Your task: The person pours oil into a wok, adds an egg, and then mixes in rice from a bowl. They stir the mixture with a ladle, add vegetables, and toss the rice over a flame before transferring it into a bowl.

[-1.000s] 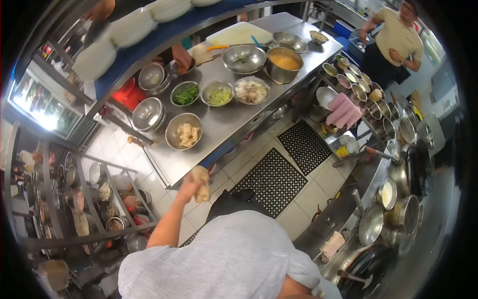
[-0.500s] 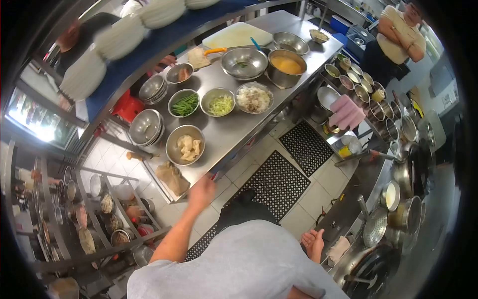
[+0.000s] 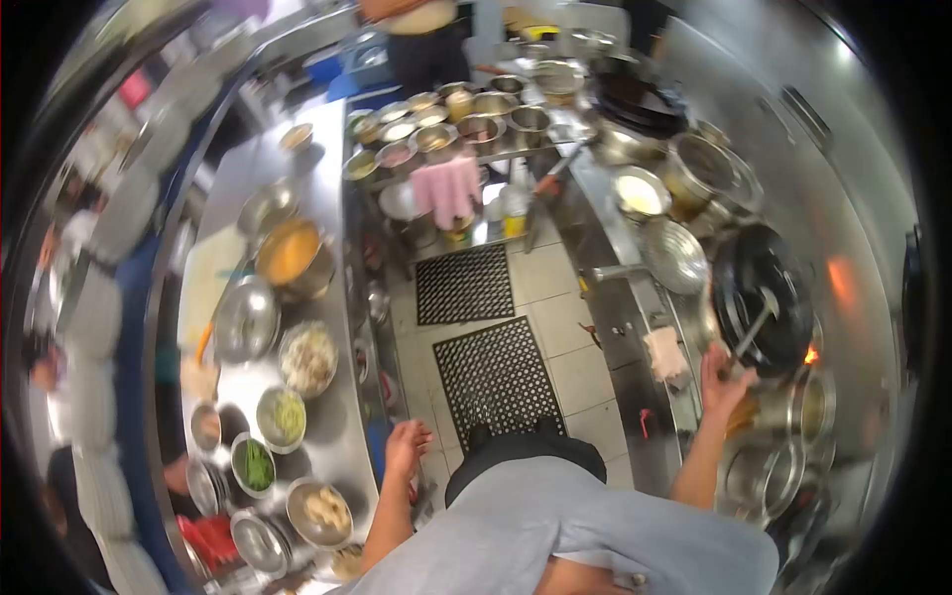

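Note:
My left hand (image 3: 407,448) hangs beside the right edge of the steel prep table (image 3: 332,397), its fingers loosely curled with nothing visible in them. At the stove on the right, my right hand (image 3: 723,382) is at the handle end of a ladle (image 3: 762,322), fingers round it. The ladle lies across a large black wok (image 3: 759,283). Close to my right hand, a pale folded cloth (image 3: 665,353) rests on the stove's front ledge. A bowl of pale pieces (image 3: 322,511) stands on the table near my left hand.
Bowls of greens (image 3: 255,464) and orange liquid (image 3: 290,253) stand on the table. A perforated skimmer (image 3: 674,256) lies beyond the cloth. Flame (image 3: 811,354) shows beside the wok. Black mats (image 3: 496,375) cover part of the floor. Another person (image 3: 421,55) stands at the far end.
The view has swung right toward the stove. My right hand has moved out to the ladle and closed on its handle. My left hand is still near the table, fingers curled.

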Demonstrator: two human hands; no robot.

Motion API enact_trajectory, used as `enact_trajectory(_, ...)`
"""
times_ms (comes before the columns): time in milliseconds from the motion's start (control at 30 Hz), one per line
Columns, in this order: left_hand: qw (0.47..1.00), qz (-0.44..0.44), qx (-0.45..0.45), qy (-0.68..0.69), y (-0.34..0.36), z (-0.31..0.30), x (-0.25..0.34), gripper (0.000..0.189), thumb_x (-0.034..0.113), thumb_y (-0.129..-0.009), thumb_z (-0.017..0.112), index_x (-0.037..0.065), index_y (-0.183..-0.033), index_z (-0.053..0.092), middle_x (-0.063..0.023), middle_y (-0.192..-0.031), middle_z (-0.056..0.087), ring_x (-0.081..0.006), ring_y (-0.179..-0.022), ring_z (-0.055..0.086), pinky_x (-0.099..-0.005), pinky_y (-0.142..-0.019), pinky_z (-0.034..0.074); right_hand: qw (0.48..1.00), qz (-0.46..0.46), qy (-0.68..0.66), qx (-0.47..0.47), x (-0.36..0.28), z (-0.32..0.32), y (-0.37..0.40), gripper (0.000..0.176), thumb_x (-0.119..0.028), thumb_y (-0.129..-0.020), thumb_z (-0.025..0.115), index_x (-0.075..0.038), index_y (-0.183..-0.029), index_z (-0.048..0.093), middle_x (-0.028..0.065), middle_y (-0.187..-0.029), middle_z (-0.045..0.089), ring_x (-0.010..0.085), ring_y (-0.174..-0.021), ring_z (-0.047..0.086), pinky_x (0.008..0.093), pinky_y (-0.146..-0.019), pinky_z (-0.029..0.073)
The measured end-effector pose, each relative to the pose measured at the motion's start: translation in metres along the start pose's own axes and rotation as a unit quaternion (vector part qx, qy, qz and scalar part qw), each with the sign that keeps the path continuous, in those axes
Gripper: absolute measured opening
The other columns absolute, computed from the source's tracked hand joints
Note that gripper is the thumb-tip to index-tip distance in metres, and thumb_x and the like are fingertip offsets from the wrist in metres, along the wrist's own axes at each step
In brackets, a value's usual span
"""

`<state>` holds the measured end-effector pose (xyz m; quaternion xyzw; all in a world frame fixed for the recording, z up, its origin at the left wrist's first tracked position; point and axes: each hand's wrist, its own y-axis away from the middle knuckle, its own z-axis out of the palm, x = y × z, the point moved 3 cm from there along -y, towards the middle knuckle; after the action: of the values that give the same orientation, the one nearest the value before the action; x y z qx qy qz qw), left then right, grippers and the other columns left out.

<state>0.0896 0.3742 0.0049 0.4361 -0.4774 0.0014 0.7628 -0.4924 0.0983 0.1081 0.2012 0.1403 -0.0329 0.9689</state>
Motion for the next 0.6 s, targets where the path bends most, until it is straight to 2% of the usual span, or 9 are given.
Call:
enact_trajectory(67,1.000,-0.003,-0.023,0.004,-0.027,-0.014,0.018,0.026,0.029,-0.094,0.055,0.006,-0.106,0.055,-0.0078,-0.088,0.064,-0.0165,-0.075,0.062,-0.0284,-0.060,0.047,0.999,0.005,0.044,-0.011,-0.010,-0.004,-0.019,0.059,-0.051,-0.085,0.062,0.002,-0.110,0.052,0.0218,-0.114,0.060,0.0335,-0.103,0.061,0.0440,-0.085,0.052)
enact_trajectory(133,0.999,-0.010,-0.044,-0.013,-0.052,-0.012,0.029,0.025,0.030,-0.093,0.056,0.007,-0.105,0.054,-0.0082,-0.087,0.064,-0.0168,-0.073,0.062,-0.0287,-0.059,0.047,0.963,-0.100,0.229,0.098,-0.037,-0.060,-0.076,0.030,-0.028,-0.088,0.061,-0.001,-0.099,0.054,0.0158,-0.090,0.062,0.0256,-0.080,0.064,0.0372,-0.066,0.054)
enact_trajectory(200,0.998,-0.013,-0.052,-0.045,-0.076,-0.009,0.038,0.026,0.031,-0.093,0.057,0.008,-0.103,0.053,-0.0094,-0.088,0.064,-0.0180,-0.073,0.063,-0.0296,-0.058,0.049,0.914,-0.123,0.344,0.176,-0.040,-0.042,-0.057,0.021,-0.010,-0.083,0.053,0.002,-0.100,0.053,0.0117,-0.077,0.058,0.0215,-0.070,0.060,0.0347,-0.060,0.051)
enact_trajectory(300,0.992,-0.018,-0.079,-0.097,-0.106,0.021,0.035,0.023,0.027,-0.093,0.057,0.007,-0.102,0.053,-0.0092,-0.087,0.064,-0.0186,-0.070,0.063,-0.0299,-0.057,0.049,0.755,-0.199,0.545,0.306,-0.038,0.023,-0.006,0.016,-0.004,-0.074,0.052,0.002,-0.089,0.054,0.0102,-0.063,0.054,0.0198,-0.057,0.057,0.0302,-0.046,0.046)
enact_trajectory(400,0.970,-0.010,-0.143,-0.197,-0.122,0.075,0.018,0.022,0.025,-0.092,0.056,0.005,-0.100,0.053,-0.0079,-0.083,0.062,-0.0168,-0.069,0.061,-0.0286,-0.057,0.048,0.625,-0.144,0.720,0.264,-0.088,-0.004,-0.036,0.023,-0.013,-0.076,0.051,0.001,-0.094,0.058,0.0120,-0.060,0.056,0.0203,-0.043,0.052,0.0369,-0.037,0.038)
enact_trajectory(433,0.954,-0.011,-0.178,-0.241,-0.125,0.093,0.008,0.021,0.025,-0.092,0.056,0.005,-0.099,0.054,-0.0073,-0.081,0.062,-0.0158,-0.069,0.060,-0.0280,-0.057,0.047,0.565,-0.229,0.729,0.312,-0.091,-0.015,-0.037,0.027,-0.013,-0.077,0.050,0.002,-0.099,0.058,0.0143,-0.060,0.059,0.0220,-0.046,0.055,0.0382,-0.041,0.042)
enact_trajectory(500,0.906,-0.006,-0.264,-0.331,-0.150,0.110,-0.031,0.022,0.022,-0.092,0.056,0.002,-0.102,0.055,-0.0069,-0.081,0.061,-0.0156,-0.069,0.060,-0.0277,-0.058,0.048,0.601,-0.219,0.703,0.312,-0.066,0.009,0.000,0.033,-0.019,-0.085,0.050,0.004,-0.108,0.054,0.0158,-0.069,0.061,0.0259,-0.056,0.061,0.0382,-0.049,0.046)
enact_trajectory(567,0.851,-0.009,-0.290,-0.437,-0.121,0.142,-0.039,0.027,0.022,-0.091,0.055,-0.001,-0.105,0.059,-0.0091,-0.083,0.062,-0.0181,-0.071,0.061,-0.0299,-0.063,0.050,0.613,-0.221,0.695,0.305,-0.057,-0.043,0.005,0.035,-0.018,-0.085,0.051,0.004,-0.113,0.051,0.0198,-0.075,0.063,0.0260,-0.057,0.063,0.0399,-0.053,0.049)
enact_trajectory(600,0.746,0.107,-0.374,-0.540,-0.118,0.151,-0.046,0.028,0.023,-0.091,0.054,-0.001,-0.105,0.059,-0.0106,-0.085,0.063,-0.0205,-0.073,0.061,-0.0311,-0.067,0.050,0.608,-0.190,0.706,0.309,-0.048,-0.061,0.016,0.035,-0.015,-0.083,0.052,0.005,-0.111,0.052,0.0208,-0.075,0.063,0.0257,-0.057,0.064,0.0400,-0.053,0.049)
